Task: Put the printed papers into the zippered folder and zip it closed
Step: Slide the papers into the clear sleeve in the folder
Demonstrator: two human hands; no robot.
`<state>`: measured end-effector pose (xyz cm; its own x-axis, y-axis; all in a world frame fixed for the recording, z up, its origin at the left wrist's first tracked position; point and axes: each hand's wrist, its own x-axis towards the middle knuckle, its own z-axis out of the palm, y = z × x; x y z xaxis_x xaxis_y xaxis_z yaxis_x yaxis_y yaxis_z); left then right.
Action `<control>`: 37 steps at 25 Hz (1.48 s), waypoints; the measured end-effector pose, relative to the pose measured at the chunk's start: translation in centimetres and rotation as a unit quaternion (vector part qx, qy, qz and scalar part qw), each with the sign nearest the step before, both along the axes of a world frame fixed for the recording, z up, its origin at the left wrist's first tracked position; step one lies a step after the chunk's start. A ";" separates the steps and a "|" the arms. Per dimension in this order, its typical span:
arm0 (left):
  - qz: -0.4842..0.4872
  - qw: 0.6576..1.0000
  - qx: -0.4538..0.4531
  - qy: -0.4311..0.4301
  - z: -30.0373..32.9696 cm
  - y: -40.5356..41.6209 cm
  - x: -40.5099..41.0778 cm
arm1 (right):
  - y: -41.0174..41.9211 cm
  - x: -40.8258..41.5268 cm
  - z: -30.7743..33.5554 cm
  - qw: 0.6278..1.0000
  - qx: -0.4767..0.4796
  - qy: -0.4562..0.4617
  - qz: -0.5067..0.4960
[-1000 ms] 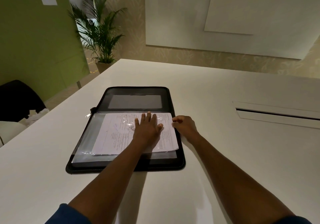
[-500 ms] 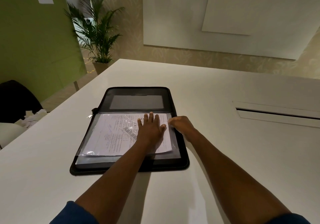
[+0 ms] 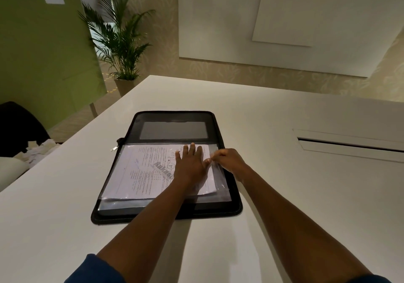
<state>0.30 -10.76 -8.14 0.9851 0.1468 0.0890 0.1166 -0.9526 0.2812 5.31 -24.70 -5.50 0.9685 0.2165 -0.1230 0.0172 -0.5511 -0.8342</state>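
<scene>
Your folder (image 3: 175,129) lies unzipped and spread flat on the white table (image 3: 284,112), its far half toward the wall and its near half toward you. The papers (image 3: 144,171) sit on the near half, inside or under a clear plastic sleeve (image 3: 219,174); which of the two cannot be told. The printed side faces up.

Your left hand (image 3: 189,164) lies flat on the right part of the papers, fingers straight and close together, pressing down and gripping nothing. Your right hand (image 3: 227,160) is just beside it at the right edge of the sleeve, fingers curled, thumb and fingertips pinching the plastic edge near the papers' right border. The two hands almost touch.

The zipper pull (image 3: 114,149) lies on the table at the left side of the folder, by the spine.

A slot (image 3: 349,145) is cut into the table well to the right. A potted palm (image 3: 122,40) stands beyond the far left corner.
</scene>
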 end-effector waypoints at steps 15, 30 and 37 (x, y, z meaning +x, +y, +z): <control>0.027 0.999 0.025 -0.001 1.1 11.0 -2.4 | -0.5 -0.7 0.9 0.987 -0.087 -0.042 -0.129; 0.092 0.994 -0.060 0.011 2.1 22.8 -1.0 | 2.3 -5.3 -0.4 0.952 -0.198 -0.093 -0.212; 0.138 0.988 -0.067 0.034 3.0 24.5 1.6 | 3.4 -6.6 -1.7 0.946 -0.233 -0.115 -0.192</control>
